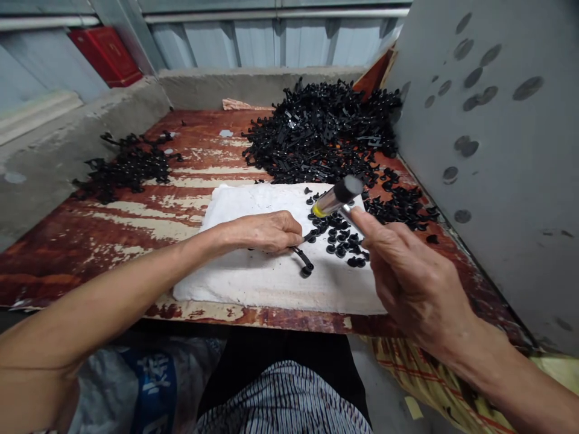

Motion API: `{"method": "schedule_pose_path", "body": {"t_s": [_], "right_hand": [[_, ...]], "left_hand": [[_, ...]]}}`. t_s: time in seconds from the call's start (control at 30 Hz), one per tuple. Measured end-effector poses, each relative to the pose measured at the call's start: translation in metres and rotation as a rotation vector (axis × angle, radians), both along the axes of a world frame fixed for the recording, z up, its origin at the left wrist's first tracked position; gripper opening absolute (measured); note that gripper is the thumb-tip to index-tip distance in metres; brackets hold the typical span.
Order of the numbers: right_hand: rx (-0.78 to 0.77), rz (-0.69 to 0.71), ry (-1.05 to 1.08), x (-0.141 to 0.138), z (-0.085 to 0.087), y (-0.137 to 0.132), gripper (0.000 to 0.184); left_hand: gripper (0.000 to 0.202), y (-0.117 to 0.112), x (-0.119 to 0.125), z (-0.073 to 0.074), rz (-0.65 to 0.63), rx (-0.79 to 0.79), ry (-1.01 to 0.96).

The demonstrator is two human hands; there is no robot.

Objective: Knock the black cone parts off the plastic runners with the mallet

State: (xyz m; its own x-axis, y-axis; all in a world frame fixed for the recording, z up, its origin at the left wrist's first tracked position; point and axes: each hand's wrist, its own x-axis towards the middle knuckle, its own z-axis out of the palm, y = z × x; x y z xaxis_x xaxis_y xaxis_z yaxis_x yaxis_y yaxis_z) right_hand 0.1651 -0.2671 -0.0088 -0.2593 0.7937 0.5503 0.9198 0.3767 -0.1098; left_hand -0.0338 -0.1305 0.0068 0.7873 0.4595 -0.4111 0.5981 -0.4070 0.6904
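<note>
My left hand rests over the white cloth pad with its fingers closed on a black plastic part, a thin bar with a round knob at its end. In my right hand is a mallet with a clear and black head and a yellow ring, gripped by its handle. The mallet head is raised above the pad, to the right of my left fingers. Small round black caps lie scattered on the pad beneath and beside the mallet. My fingers hide part of the bar.
A big heap of black parts covers the back right of the worn red-brown table. A smaller pile lies at the left. A grey panel stands along the right side. A red box sits on the back-left ledge.
</note>
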Motion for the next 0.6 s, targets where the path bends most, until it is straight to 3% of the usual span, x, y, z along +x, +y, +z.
{"method": "schedule_pose_path", "body": {"t_s": [0.1,0.3,0.43,0.5,0.6], "right_hand": [[-0.042,0.008,-0.121,0.001,0.002,0.003,0.046],[0.169,0.037,0.147,0.000,0.012,0.000,0.057],[-0.018,0.045,-0.077,0.004,0.004,0.000,0.051],[-0.053,0.056,-0.070,0.004,0.003,0.000,0.048],[0.124,0.044,0.136,0.001,0.009,-0.001,0.050]], "left_hand": [[0.029,0.004,0.000,0.001,-0.027,-0.046,-0.024],[0.029,0.005,0.003,0.004,-0.017,-0.126,-0.028],[0.028,0.005,0.004,0.006,-0.013,-0.083,0.005],[0.028,0.006,0.003,0.006,-0.016,-0.076,0.013],[0.029,0.006,0.002,0.006,-0.034,-0.111,-0.017]]}}
